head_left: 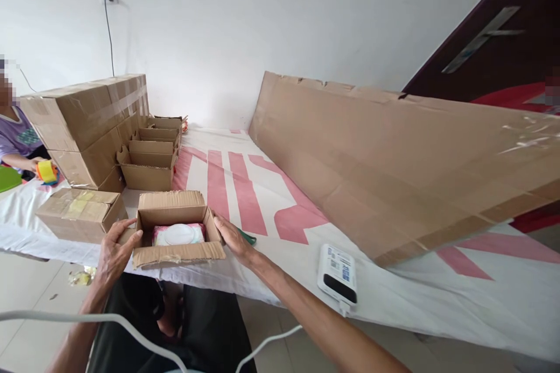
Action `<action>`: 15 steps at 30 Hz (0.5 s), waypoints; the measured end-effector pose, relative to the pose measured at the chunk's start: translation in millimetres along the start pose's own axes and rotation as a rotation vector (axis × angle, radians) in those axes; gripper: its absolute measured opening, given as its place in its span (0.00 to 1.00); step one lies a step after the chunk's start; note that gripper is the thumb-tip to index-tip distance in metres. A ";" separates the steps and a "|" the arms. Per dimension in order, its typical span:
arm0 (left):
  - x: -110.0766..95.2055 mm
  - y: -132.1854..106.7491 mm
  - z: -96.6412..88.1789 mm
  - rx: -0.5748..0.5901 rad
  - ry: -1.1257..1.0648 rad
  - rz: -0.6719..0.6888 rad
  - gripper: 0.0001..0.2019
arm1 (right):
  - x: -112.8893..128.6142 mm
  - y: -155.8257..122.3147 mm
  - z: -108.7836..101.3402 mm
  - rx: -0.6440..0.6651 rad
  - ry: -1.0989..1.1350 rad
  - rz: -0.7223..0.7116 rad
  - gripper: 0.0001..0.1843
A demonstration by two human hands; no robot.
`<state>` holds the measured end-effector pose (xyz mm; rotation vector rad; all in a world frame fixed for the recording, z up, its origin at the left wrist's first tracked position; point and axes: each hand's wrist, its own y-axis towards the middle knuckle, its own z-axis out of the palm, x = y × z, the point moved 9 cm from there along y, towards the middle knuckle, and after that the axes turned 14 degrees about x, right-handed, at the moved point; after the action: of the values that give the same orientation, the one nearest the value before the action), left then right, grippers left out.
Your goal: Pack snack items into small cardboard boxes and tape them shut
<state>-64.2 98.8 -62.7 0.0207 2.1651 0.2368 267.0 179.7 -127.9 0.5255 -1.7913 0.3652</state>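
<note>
Fingers point(122, 226) of the left hand point(112, 248) curled around the left end of the open box point(179, 253); those of the right hand point(235, 240) gripped its right end. It stood at the near edge of the worktop point(289, 265), a white-lidded pack point(179, 235) inside. Level, even pressure seemed best, sparing the walls. A taped box point(72, 215) crowded the left hand, a green strap point(248, 238) lay beside the right, and a white cable point(87, 317) looped nearer.

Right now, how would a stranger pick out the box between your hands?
On the cloth-covered table, find the stack of taped cartons at the picture's left. In front of it lies a closed carton; just right of that, between the left hand and right hand, is the box. Unlike that carton, its flaps are open, showing a pink-and-white packet inside.
</note>
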 end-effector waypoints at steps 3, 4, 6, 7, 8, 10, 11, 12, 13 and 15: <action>-19.2 9.4 -6.1 0.023 0.299 0.089 0.22 | 23.9 4.8 -22.4 -0.115 -0.329 0.057 0.38; -26.6 11.7 -5.8 0.052 0.404 0.104 0.20 | 41.9 5.1 -27.7 -0.162 -0.480 0.037 0.33; -42.6 12.8 -2.8 0.115 0.607 0.128 0.16 | 85.3 5.8 -22.6 -0.166 -0.747 -0.084 0.25; -50.8 11.7 -1.2 0.137 0.699 0.135 0.14 | 103.4 7.3 -12.1 -0.096 -0.825 -0.147 0.22; -58.8 10.0 -0.1 0.146 0.777 0.137 0.12 | 116.4 9.7 1.4 0.014 -0.867 -0.184 0.19; -73.5 6.2 0.7 0.139 0.884 0.135 0.10 | 128.6 16.1 27.6 0.233 -0.922 -0.168 0.13; -79.7 4.6 1.6 0.136 0.912 0.140 0.09 | 130.1 19.9 38.6 0.319 -0.953 -0.142 0.10; -84.8 3.3 3.1 0.141 0.927 0.150 0.09 | 129.5 24.2 48.1 0.393 -0.984 -0.116 0.07; -88.2 2.5 5.0 0.152 0.935 0.161 0.08 | 127.0 28.9 56.0 0.455 -1.015 -0.095 0.07; -87.7 2.2 8.9 0.194 0.933 0.163 0.09 | 118.4 38.8 66.5 0.541 -1.065 -0.064 0.10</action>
<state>-7.0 93.2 4.2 0.2397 3.1163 0.1358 165.5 160.0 -31.7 1.3310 -2.6855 0.5938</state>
